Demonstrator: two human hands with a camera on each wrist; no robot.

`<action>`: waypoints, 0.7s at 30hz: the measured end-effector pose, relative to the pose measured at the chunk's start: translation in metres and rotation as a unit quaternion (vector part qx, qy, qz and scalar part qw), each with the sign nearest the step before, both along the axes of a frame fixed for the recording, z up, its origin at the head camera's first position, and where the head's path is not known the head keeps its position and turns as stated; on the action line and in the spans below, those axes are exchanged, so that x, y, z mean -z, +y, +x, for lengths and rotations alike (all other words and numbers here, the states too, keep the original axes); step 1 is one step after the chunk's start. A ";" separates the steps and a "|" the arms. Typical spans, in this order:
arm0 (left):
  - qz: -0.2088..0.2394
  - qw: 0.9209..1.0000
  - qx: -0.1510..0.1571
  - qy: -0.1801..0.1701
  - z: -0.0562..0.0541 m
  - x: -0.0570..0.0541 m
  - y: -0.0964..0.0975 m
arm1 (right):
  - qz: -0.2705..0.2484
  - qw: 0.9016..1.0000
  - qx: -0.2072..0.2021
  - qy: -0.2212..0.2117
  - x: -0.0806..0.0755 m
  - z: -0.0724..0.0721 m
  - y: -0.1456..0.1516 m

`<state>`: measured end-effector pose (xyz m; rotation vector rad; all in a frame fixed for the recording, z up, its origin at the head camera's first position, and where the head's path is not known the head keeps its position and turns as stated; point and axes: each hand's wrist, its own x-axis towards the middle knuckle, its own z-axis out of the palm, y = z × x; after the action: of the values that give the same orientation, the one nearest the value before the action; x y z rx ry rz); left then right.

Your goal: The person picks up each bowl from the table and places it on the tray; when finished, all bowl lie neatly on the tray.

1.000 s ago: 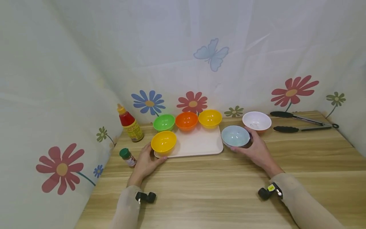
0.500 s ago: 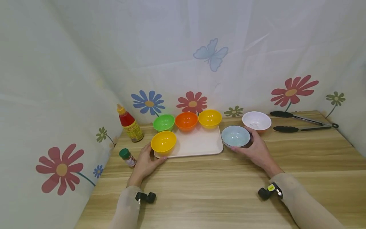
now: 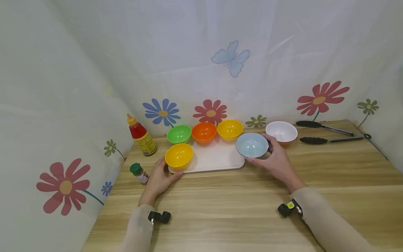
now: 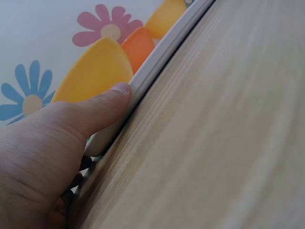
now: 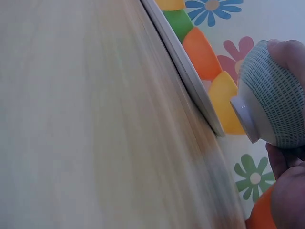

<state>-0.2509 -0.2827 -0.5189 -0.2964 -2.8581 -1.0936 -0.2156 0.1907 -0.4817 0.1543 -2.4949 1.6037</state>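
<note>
My right hand (image 3: 277,161) grips a ceramic bowl (image 3: 252,145), pale blue inside and dark-rimmed, above the right part of a white tray (image 3: 217,161). In the right wrist view this bowl (image 5: 274,102) is tilted, its foot clear of the table, its outside finely patterned. My left hand (image 3: 158,179) holds the tray's front left corner beside a yellow bowl (image 3: 178,155). In the left wrist view the thumb (image 4: 107,105) lies at the tray rim; the other fingers are partly hidden. Along the tray's back sit a green bowl (image 3: 178,134), an orange bowl (image 3: 204,132) and another yellow bowl (image 3: 230,129).
A white bowl (image 3: 281,131), orange underneath, stands right of the tray. Black-tipped tongs (image 3: 333,133) lie spread at the back right. A red sauce bottle (image 3: 141,136) and a green-capped spice jar (image 3: 139,173) stand at the left. A flowered curtain (image 3: 189,63) hangs behind the table.
My right hand has lifted the ceramic bowl and moved it left, over the tray's right edge. The left hand has stayed at the tray corner.
</note>
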 end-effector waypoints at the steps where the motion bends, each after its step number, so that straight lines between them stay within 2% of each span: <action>1: 0.000 1.000 0.000 0.001 0.000 0.000 0.000 | -0.003 1.000 -0.003 0.003 -0.001 -0.001 -0.003; 21: 0.003 1.000 0.001 -0.001 0.001 -0.002 0.000 | -0.058 0.997 -0.049 0.016 -0.018 -0.015 -0.071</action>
<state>-0.2502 -0.2827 -0.5170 -0.2970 -2.8558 -1.1043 -0.2302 0.1195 -0.4641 0.2887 -2.3982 1.7646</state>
